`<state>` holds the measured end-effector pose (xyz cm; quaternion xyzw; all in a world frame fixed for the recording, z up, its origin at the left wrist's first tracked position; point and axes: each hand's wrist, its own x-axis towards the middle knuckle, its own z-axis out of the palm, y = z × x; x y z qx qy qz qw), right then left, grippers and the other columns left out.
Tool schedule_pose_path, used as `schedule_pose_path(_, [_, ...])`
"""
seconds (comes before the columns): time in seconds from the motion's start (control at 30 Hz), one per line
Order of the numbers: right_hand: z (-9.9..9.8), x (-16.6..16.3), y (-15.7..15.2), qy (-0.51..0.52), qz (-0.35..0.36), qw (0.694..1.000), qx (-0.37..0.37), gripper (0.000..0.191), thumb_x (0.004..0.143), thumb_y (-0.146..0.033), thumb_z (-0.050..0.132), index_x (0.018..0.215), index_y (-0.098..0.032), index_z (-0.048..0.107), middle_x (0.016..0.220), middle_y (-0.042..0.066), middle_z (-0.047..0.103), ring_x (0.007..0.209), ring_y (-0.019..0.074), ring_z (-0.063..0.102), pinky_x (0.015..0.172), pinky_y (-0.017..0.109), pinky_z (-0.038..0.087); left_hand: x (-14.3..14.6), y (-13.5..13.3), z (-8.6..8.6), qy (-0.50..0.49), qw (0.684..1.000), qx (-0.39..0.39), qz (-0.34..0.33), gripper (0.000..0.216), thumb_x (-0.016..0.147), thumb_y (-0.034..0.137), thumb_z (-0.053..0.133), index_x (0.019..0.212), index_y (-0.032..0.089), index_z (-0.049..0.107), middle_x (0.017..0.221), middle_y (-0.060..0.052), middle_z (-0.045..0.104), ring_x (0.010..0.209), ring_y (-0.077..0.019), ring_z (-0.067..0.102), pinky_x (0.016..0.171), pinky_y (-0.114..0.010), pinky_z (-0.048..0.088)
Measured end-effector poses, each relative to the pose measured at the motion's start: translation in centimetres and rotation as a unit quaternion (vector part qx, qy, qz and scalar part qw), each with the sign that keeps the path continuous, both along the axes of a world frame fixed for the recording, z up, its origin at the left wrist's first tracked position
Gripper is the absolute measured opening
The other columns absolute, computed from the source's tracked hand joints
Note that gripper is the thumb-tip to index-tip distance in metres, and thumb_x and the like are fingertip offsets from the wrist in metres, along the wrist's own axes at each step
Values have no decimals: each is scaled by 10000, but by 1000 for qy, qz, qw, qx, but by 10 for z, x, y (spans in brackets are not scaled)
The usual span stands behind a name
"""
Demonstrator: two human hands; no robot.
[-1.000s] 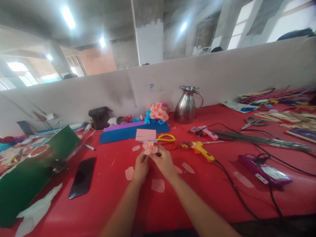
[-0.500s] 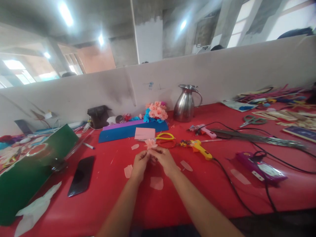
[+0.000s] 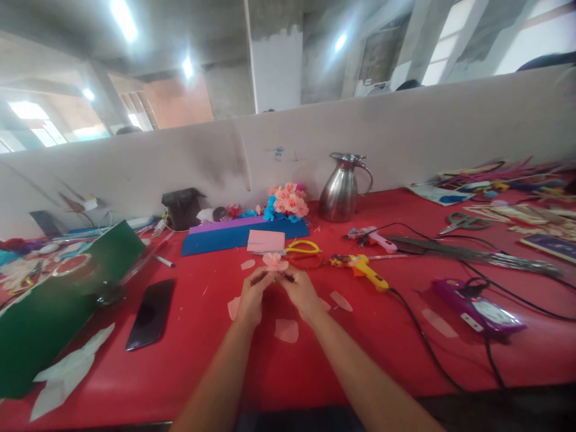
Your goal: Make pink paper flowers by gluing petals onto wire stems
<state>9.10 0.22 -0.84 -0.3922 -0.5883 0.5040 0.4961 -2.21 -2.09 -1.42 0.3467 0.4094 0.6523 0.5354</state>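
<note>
My left hand and my right hand meet above the red table, fingers pinched together on a small pink paper flower that sticks up between them. Loose pink petals lie on the table under and beside my hands. A yellow glue gun lies just right of my right hand. Behind the flower sit a pink paper pad and yellow-handled scissors.
A black phone and a green sheet lie to the left. Blue and purple foam sheets, a bunch of paper flowers and a steel jug stand at the back. Cables, a purple device and craft sticks fill the right.
My hands have lowered the flower a little toward the table and tilted it away from me. The view has shifted slightly.
</note>
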Motion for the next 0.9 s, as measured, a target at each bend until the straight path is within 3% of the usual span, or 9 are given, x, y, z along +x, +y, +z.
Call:
schedule_pose_path(0.23, [-8,1,5,-30,14,997,65,149,735,-335,596,721,-201,660,762,18,640,754,187,565,750,315,425,-3,1,2,-75,997,3,-17,209,518,180,777,716,167,714,745,-26,698,726,-133,614,754,-247,440])
schedule_pose_path(0.37, [-6,1,4,-32,23,996,78,135,746,-313,584,726,-213,673,743,14,617,734,181,552,746,311,423,-3,2,2,-84,996,19,-24,208,537,188,768,739,172,722,803,-42,713,812,-162,628,809,-274,440])
schedule_pose_path(0.6, [-2,0,2,5,36,998,60,123,734,-307,599,793,-257,693,778,19,633,781,208,563,780,330,420,0,0,7,-79,995,31,-53,184,584,219,745,763,184,721,943,-70,700,1012,-207,585,905,-309,418])
schedule_pose_path(0.9, [-3,-1,0,16,37,998,40,122,727,-288,602,802,-232,681,792,14,653,787,194,569,737,305,412,-4,0,1,-106,991,44,-71,255,589,206,742,840,189,702,897,-51,701,906,-171,616,897,-297,413])
